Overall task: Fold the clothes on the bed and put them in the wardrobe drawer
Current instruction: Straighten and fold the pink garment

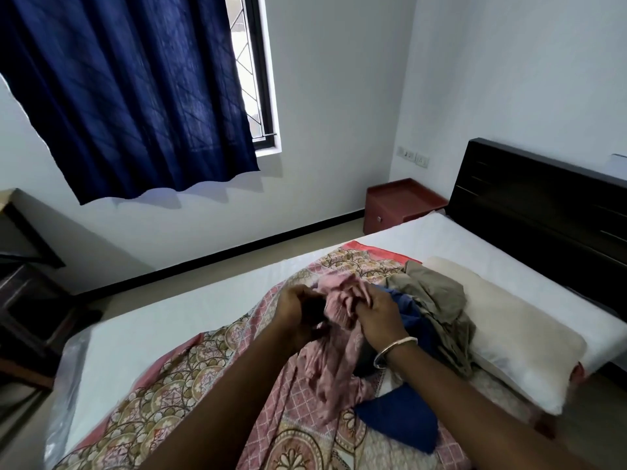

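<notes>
A pink patterned garment (pixel 334 361) is bunched up over the middle of the bed. My left hand (pixel 298 315) grips its upper edge, fingers curled round the cloth. My right hand (pixel 378 313), with a metal bangle on the wrist, grips the same edge a little to the right. Beneath and to the right lies a dark blue garment (pixel 398 422). A crumpled khaki garment (pixel 437 300) lies beyond it, against the pillow. The wardrobe drawer is out of sight.
A patterned bedspread (pixel 163 408) covers part of the white mattress (pixel 176 317). A cream pillow (pixel 515 334) lies by the dark headboard (pixel 543 212). A red bedside cabinet (pixel 397 205) stands in the corner. Dark furniture (pixel 23 283) stands on the left, under a blue curtain (pixel 129 96).
</notes>
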`<state>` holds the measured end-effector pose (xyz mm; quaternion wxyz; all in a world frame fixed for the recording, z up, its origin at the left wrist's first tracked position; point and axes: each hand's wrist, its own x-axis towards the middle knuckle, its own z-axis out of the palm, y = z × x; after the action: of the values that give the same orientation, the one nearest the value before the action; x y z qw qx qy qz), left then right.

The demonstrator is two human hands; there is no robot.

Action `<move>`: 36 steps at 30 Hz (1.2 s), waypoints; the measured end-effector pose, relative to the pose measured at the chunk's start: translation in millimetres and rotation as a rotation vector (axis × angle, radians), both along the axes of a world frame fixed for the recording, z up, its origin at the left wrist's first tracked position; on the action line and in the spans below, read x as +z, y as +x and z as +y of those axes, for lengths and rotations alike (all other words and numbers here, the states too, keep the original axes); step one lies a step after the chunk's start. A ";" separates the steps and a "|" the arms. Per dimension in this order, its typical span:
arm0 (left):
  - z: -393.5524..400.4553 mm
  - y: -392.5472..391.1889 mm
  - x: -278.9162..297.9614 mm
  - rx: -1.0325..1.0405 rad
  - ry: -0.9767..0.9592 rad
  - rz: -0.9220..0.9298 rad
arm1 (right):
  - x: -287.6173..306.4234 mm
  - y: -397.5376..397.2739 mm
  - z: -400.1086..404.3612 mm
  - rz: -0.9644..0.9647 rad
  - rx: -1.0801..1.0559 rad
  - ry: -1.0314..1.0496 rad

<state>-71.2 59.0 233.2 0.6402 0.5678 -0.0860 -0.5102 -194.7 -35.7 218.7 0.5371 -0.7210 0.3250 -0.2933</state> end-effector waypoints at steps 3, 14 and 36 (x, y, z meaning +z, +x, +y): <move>4.2 2.8 0.9 -0.076 0.007 -0.261 | 3.2 6.7 -8.4 -0.087 -0.056 0.331; 15.7 21.9 0.9 0.147 0.028 -0.873 | 8.3 2.2 -33.5 0.197 -0.204 0.258; 11.3 60.3 62.8 -0.250 0.085 -1.406 | 63.3 -0.2 -32.4 -0.006 -0.022 -0.575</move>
<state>-10.8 70.2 296.0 0.3474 0.7725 -0.5229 -0.0957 -194.9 -68.1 282.0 0.3086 -0.8392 0.2349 -0.3812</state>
